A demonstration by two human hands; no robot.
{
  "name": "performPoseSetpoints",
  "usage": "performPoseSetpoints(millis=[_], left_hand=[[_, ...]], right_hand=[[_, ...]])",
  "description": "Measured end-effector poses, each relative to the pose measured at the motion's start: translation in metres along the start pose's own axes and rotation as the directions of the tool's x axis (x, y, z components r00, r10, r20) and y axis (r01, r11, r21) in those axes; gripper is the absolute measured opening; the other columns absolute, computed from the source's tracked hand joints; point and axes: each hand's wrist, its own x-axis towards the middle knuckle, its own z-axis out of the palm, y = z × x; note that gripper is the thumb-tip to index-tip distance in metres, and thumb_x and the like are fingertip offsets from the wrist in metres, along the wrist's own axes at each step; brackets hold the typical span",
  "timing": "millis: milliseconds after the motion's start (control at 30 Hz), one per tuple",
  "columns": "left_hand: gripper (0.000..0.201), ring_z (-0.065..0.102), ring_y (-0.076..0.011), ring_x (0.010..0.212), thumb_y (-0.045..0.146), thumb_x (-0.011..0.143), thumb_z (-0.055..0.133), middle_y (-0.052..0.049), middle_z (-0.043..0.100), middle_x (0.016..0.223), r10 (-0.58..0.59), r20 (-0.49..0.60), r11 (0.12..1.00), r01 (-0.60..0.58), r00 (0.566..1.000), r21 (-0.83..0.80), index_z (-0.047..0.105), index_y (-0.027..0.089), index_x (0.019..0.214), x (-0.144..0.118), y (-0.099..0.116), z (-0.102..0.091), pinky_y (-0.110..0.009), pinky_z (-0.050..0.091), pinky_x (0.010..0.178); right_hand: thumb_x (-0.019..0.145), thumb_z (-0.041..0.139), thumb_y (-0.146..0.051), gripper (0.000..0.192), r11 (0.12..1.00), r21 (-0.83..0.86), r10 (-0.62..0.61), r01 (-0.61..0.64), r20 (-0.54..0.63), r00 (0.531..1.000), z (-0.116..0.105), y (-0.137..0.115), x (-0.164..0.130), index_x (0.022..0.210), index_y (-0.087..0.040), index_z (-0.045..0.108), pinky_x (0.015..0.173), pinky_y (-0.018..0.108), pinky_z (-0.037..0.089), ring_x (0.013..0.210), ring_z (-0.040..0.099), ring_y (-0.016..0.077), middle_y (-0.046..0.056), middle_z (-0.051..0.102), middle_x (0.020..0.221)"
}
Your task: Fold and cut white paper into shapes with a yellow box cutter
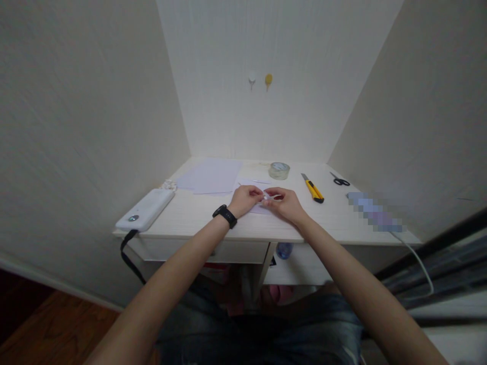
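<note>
In the head view, the left hand and right hand meet at the middle of the desk, fingertips pinching a small white piece of paper between them, just above a sheet lying flat. Far left lies a stack of paper; a tape roll, utility knife and scissors lie to the right. A white power bank rests at the near left edge.

Yellow-and-black utility knife, black scissors
</note>
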Motion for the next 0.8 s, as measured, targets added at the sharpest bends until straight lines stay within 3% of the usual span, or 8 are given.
performPoseSetpoints(millis=[267,533,667,800], left_hand=[[0.007,0.067,-0.0159,0.073,0.018,0.075,0.071,-0.004,0.075,0.078,0.032,0.063,0.999,-0.031,0.997,-0.020,0.074,0.015,0.080,-0.001,0.002,0.000,-0.027,0.050,0.072],[0.015,0.067,-0.0168,0.074,0.029,0.074,0.076,-0.005,0.075,0.079,0.011,0.070,1.000,-0.011,0.998,0.003,0.075,0.016,0.080,-0.002,0.003,0.001,-0.028,0.050,0.072],[0.018,0.067,-0.0171,0.073,0.032,0.072,0.077,-0.006,0.075,0.079,0.000,0.064,1.000,0.001,0.998,-0.014,0.075,0.015,0.080,-0.004,0.008,-0.001,-0.028,0.050,0.072],[0.009,0.067,-0.0174,0.078,0.018,0.074,0.068,-0.005,0.075,0.080,-0.013,-0.009,1.000,0.014,1.000,0.008,0.075,0.016,0.079,-0.002,0.011,-0.004,-0.028,0.050,0.076]], right_hand=[[0.065,0.077,-0.041,0.030,0.997,0.079,0.017,-0.017,0.002,1.000,-0.002,-0.003,-0.001,0.080,-0.016,0.072,0.068,0.033,0.050,0.071,0.064,0.0185,0.009,0.074,0.082],[0.065,0.075,-0.038,0.027,0.996,0.089,0.013,-0.012,-0.014,1.000,-0.001,0.001,0.000,0.080,-0.017,0.073,0.063,0.031,0.049,0.065,0.062,0.0173,0.007,0.073,0.076],[0.066,0.075,-0.038,0.024,1.000,0.012,-0.007,0.007,-0.043,0.999,-0.004,0.002,0.001,0.078,-0.017,0.073,0.065,0.032,0.047,0.067,0.059,0.0175,0.007,0.073,0.079],[0.067,0.074,-0.037,0.022,0.998,-0.064,-0.031,0.027,-0.068,0.997,-0.005,0.001,0.001,0.078,-0.018,0.074,0.065,0.031,0.043,0.066,0.053,0.0163,0.006,0.073,0.078]])
